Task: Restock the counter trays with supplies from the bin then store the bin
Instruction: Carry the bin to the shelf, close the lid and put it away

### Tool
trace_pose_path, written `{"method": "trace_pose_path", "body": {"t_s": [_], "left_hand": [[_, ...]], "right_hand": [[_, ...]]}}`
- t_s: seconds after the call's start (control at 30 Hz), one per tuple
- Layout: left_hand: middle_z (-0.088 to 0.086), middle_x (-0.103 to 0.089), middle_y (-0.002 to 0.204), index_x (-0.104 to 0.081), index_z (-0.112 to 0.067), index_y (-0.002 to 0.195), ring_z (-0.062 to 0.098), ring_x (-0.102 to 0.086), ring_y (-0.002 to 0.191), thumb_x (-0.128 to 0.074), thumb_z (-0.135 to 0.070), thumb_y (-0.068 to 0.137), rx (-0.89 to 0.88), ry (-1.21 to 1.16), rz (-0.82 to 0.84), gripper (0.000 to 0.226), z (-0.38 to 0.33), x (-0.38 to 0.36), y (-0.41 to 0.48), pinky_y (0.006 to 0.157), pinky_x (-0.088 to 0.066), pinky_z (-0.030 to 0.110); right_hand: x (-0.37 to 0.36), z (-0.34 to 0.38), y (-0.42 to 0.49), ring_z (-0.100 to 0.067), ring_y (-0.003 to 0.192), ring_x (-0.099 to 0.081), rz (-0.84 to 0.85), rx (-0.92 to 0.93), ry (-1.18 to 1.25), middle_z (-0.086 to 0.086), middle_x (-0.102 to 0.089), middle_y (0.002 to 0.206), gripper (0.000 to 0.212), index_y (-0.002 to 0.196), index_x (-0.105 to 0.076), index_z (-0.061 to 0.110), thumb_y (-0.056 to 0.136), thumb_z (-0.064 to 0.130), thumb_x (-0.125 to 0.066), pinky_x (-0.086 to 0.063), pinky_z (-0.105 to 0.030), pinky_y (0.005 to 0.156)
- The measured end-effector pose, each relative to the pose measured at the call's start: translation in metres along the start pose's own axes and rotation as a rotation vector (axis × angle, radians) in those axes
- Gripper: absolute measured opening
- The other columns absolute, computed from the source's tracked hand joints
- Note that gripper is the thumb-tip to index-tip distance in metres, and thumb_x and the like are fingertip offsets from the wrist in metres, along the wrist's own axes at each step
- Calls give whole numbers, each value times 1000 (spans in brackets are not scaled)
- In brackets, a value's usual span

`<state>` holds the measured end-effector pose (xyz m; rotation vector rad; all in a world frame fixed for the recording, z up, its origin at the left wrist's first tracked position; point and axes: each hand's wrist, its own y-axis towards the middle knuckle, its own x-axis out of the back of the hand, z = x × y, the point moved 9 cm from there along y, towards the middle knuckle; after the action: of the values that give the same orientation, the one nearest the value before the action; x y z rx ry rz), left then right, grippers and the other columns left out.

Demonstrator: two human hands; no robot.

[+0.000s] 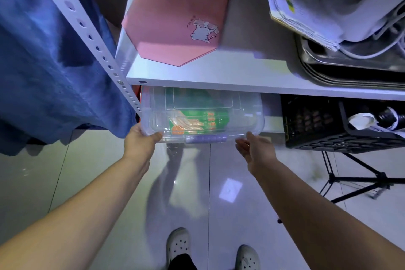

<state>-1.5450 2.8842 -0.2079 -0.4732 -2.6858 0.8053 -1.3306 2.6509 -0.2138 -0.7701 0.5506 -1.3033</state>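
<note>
A clear plastic bin (pixel 247 112) with a lid and a purple front latch sits half under a white shelf (pixel 219 72), on the lower level of a rack. Green packets (pixel 197 124) show through its lid. My left hand (pixel 140 140) grips the bin's front left corner, thumb on the lid. At the front right corner, my right hand (pixel 254 149) has its fingers spread, palm turned toward the bin, touching it or just short of it.
A pink paper bag (pixel 175 19) lies on the white shelf, with steel trays (pixel 350 70) and papers to its right. A black crate (pixel 317 127) stands right of the bin. A perforated white rack post (pixel 92 35) and blue cloth (pixel 43 61) are at left. A tripod (pixel 355 180) stands on the tiled floor.
</note>
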Motion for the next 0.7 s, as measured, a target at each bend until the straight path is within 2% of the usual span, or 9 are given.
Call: {"method": "trace_pose_path", "body": {"t_s": [0.1,0.2,0.27,0.33,0.4,0.47,0.53,0.6,0.7], "left_hand": [[18,-60,86,-55,9,108,28,-50,66,-63,5,80,-16,-36,-56,29,-9,2,11,61,-42,36],[17,-60,81,-55,4,104,30,-50,60,-67,-3,80,-59,-86,-128,28,-21,6,21,58,-44,45],[21,-61,85,-53,0,105,33,-52,68,-70,-8,79,-58,-120,-167,32,-26,5,28,67,-49,55],[32,-62,101,-49,3,115,34,-50,76,-73,-14,77,-11,-125,-186,48,-23,2,34,80,-46,66],[30,-61,104,-48,2,118,33,-49,78,-74,-17,76,23,-118,-207,53,-19,1,38,85,-45,70],[22,-57,92,-49,4,113,31,-49,76,-74,-20,76,46,-119,-221,51,-14,0,42,85,-46,68],[17,-54,85,-50,-2,101,26,-50,67,-74,-24,78,83,-138,-212,41,-9,-2,44,80,-49,56],[16,-56,81,-46,-10,92,22,-48,54,-73,-26,79,109,-162,-190,34,-7,-5,45,73,-44,42],[12,-60,73,-50,-7,94,21,-54,64,-68,-25,84,77,-93,-216,27,-11,-3,46,69,-48,33]], "right_hand": [[-10,3,5,-19,65,-63,-3,44,46,-14,-63,75,18,76,-57,0,92,7,-54,-55,-32,80],[-20,9,9,-17,67,-67,-2,62,130,-17,-66,87,14,96,-59,-5,92,8,-56,-57,-30,80],[-26,16,11,-16,65,-67,-16,81,149,-14,-67,84,19,104,-59,-6,91,9,-58,-56,-30,82],[-30,19,16,-15,62,-66,-37,75,180,-11,-65,77,26,111,-55,-8,91,7,-58,-55,-29,82],[-34,18,18,-17,63,-65,-31,39,221,-12,-65,77,27,115,-53,-8,91,4,-56,-55,-30,82],[-39,15,20,-17,64,-66,1,2,207,-13,-68,81,13,101,-59,-5,91,3,-55,-55,-30,83],[-39,9,18,-17,64,-67,24,-17,154,-11,-68,80,8,86,-61,2,92,2,-54,-55,-30,84],[-34,6,16,-15,63,-66,29,0,59,-8,-66,76,6,92,-59,4,91,-1,-55,-54,-29,83],[-19,2,6,-15,65,-63,43,78,-164,-7,-63,75,15,99,-57,4,88,-6,-54,-54,-30,84]]}}
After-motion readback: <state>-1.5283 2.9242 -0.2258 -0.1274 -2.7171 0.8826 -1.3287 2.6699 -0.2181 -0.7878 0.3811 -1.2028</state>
